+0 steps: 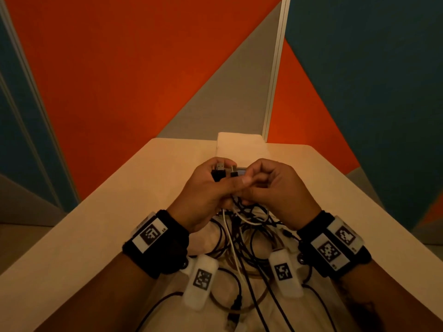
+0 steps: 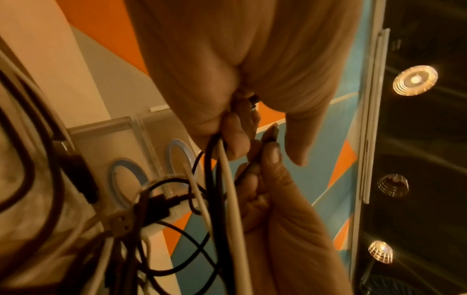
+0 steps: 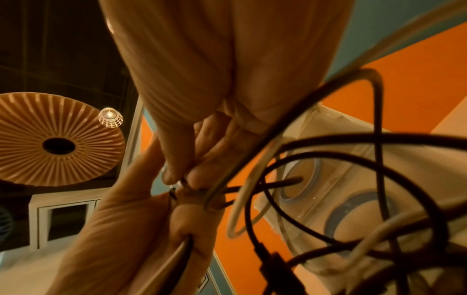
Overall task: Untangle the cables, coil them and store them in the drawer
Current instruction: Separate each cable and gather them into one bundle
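A tangle of black and white cables [image 1: 244, 236] lies on the pale table [image 1: 100, 224], with strands rising to both raised hands. My left hand [image 1: 215, 185] grips several cable ends; a metal USB plug [image 1: 220, 167] and a second plug [image 1: 233, 174] stick up from its fist. In the left wrist view its fingers [image 2: 227, 127] curl round a black and a white cable [image 2: 231, 189]. My right hand [image 1: 261, 182] touches the left and pinches a thin black cable [image 2: 248, 168]; its fingertips [image 3: 177, 175] close on that strand. A small white drawer unit [image 1: 239, 144] stands just behind the hands.
The drawer unit has clear fronts with blue ring pulls [image 3: 300, 179] [image 2: 126, 179], and they look closed. Loose cable loops [image 3: 328, 199] hang in front of it. The table narrows toward orange and teal wall panels [image 1: 119, 80]. Bare tabletop shows left and right of the tangle.
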### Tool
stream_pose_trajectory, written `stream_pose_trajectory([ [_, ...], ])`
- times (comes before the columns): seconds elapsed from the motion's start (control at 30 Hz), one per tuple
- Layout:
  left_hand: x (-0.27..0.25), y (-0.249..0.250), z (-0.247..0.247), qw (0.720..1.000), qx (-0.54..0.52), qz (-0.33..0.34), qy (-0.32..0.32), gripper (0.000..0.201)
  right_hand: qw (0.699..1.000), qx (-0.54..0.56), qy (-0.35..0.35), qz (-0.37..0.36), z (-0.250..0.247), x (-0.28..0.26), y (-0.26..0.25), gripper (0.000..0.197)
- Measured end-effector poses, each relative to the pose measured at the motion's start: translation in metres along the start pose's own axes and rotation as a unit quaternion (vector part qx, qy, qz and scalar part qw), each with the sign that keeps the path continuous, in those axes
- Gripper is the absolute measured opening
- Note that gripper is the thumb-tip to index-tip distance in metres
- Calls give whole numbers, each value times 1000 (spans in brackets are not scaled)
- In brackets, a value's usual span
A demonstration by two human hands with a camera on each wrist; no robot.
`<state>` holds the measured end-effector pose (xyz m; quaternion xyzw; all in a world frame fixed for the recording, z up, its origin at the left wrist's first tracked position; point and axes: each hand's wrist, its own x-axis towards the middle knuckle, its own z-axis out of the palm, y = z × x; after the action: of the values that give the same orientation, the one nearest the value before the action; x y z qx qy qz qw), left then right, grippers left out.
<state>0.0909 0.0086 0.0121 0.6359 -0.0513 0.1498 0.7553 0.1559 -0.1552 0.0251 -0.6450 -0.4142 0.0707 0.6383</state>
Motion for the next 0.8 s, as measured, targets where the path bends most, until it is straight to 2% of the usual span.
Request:
stream_pose_trajectory([
  [0.13, -4, -1, 5, 997, 73, 17, -31, 30, 999, -36, 7, -11, 3, -1, -2, 20],
  [0.23, -2, -3, 5, 993, 110, 34, 5, 27, 997, -72, 21, 17, 7, -2, -1, 33],
  [0.3, -2, -2, 4, 993, 103, 51, 32, 27, 995, -82, -2, 61, 9, -2, -2, 33],
  [0.4, -1, 5, 3, 995, 40, 65, 71, 31, 982, -119, -101, 110, 9, -5, -3, 14],
  [0.47, 1, 9, 2, 992, -15, 74, 99, 32, 967, -165, -152, 119, 7, -7, -4, 12],
  [0.6, 4, 14, 0, 976, -174, 85, 104, 29, 957, -178, -190, 132, 5, -7, -7, 26],
  [0.7, 4, 20, -8, 956, -268, 68, 93, 29, 954, -168, -202, 145, 1, -7, -7, 19],
  [0.8, 6, 27, -24, 948, -294, 74, 96, 26, 946, -172, -219, 165, -2, -7, -6, 13],
])
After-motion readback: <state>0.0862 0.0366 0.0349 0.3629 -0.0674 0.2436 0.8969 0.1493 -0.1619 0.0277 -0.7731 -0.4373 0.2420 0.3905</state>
